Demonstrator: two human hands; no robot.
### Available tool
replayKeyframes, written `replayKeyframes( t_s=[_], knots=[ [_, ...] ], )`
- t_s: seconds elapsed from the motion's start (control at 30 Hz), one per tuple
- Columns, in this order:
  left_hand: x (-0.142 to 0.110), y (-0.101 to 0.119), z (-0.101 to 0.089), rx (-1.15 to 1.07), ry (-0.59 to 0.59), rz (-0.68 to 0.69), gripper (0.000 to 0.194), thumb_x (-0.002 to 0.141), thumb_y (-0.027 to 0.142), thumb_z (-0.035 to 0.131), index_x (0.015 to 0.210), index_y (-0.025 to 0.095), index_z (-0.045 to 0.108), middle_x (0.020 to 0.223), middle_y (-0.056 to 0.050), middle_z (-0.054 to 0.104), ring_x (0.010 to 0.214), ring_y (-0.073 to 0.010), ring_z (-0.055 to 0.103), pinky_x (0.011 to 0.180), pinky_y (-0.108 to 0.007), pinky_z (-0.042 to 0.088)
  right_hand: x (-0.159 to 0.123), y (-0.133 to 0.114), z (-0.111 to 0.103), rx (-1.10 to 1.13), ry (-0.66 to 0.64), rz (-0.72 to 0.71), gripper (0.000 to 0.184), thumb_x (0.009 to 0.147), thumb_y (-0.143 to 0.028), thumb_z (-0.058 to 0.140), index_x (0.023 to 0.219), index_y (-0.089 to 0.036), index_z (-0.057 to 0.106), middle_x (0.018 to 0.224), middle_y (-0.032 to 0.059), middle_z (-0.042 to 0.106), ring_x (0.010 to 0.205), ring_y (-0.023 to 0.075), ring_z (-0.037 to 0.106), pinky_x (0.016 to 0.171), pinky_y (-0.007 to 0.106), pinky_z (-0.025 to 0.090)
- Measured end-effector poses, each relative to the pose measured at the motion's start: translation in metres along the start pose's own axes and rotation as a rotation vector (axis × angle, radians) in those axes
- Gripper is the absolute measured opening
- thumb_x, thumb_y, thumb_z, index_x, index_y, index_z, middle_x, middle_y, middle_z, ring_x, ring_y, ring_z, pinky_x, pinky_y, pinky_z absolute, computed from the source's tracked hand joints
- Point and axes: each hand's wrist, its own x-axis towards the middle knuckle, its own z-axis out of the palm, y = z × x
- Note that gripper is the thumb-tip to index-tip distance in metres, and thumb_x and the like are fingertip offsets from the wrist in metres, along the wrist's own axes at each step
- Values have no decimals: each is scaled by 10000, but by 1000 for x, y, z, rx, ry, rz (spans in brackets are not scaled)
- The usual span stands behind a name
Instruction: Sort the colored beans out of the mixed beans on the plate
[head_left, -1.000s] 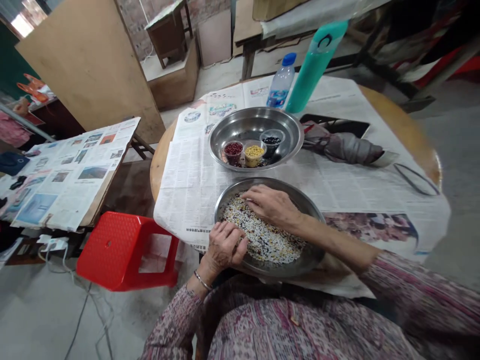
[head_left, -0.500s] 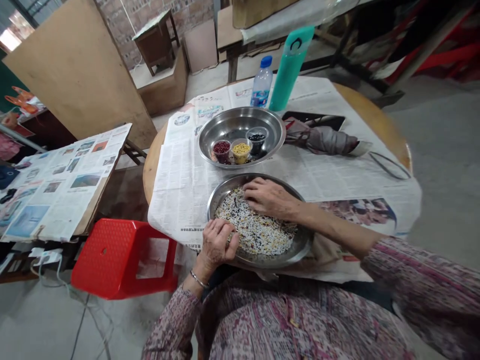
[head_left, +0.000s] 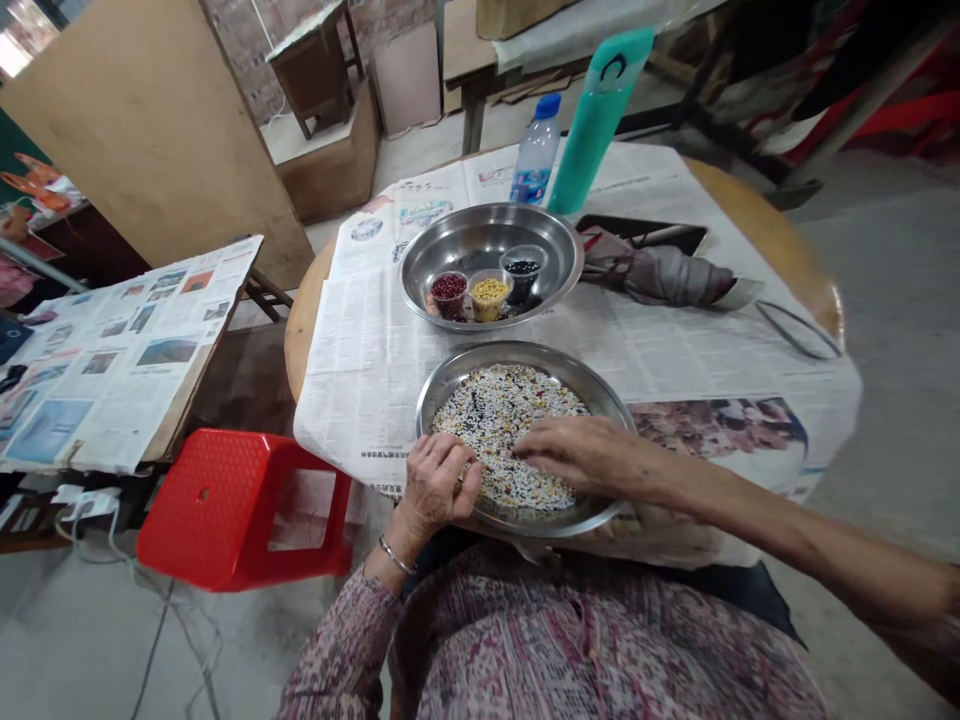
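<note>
A steel basin (head_left: 596,385) at the table's near edge holds a spread of mixed grains and beans (head_left: 480,400), mostly white with black, yellow and dark red bits. My left hand (head_left: 439,480) is closed over the basin's near left rim, the thumb lying along it. Inside the basin, my right hand (head_left: 577,455) reaches across the right part of the grains, fingers stretched to the left and touching them. Beyond stands a second steel basin (head_left: 420,245) with three clear cups: red beans (head_left: 449,287), yellow beans (head_left: 490,290) and black beans (head_left: 523,268).
Newspaper (head_left: 337,370) covers the round table. Behind the far basin stand a water bottle (head_left: 535,150) and a teal bottle (head_left: 604,120). A folded grey umbrella (head_left: 660,272) lies at the right. A red stool (head_left: 217,505) is at the left, near a newspaper-covered table (head_left: 120,365).
My right hand has moved from the far side of the grains toward the near right, uncovering the far part. My left hand stays on the rim. The view has shifted slightly.
</note>
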Motion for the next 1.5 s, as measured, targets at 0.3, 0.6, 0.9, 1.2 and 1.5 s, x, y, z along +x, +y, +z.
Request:
replayKeyframes(
  t_s=[0.3,0.6,0.9,1.2,1.5],
  knots=[
    [0,1,0,30,1,1,239,981,259,447,815,179,599,806,-54,662,783,-190,612,740,-341,449,71,26,0,-203,215,164,343,959,-339,491,1181,-195,708,1128,124,693,1078,282,596,948,429,495],
    [-1,0,1,35,1,3,222,971,244,456,820,172,603,799,-55,653,781,-193,606,741,-343,449,70,-5,7,-54,-75,45,186,840,-89,523,860,-191,679,862,58,673,788,173,598,720,288,433],
    [-1,-1,2,25,-27,-10,226,970,239,452,814,178,605,802,-58,659,787,-195,608,735,-351,451,-17,-27,20,-9,-22,-166,217,917,-87,481,982,-196,657,946,71,676,874,187,620,755,304,493],
    [0,0,1,29,3,1,243,986,252,449,808,180,598,797,-55,656,774,-194,608,722,-343,450,2,-3,6,-259,232,86,218,946,-244,522,1088,-214,685,1069,104,687,1019,252,630,827,366,522],
    [-1,0,2,35,-2,-1,213,972,236,457,821,180,595,803,-57,649,776,-196,614,725,-341,471,43,-21,27,-3,23,65,204,836,-86,502,895,-177,674,894,82,669,816,193,624,773,321,497]
  ],
)
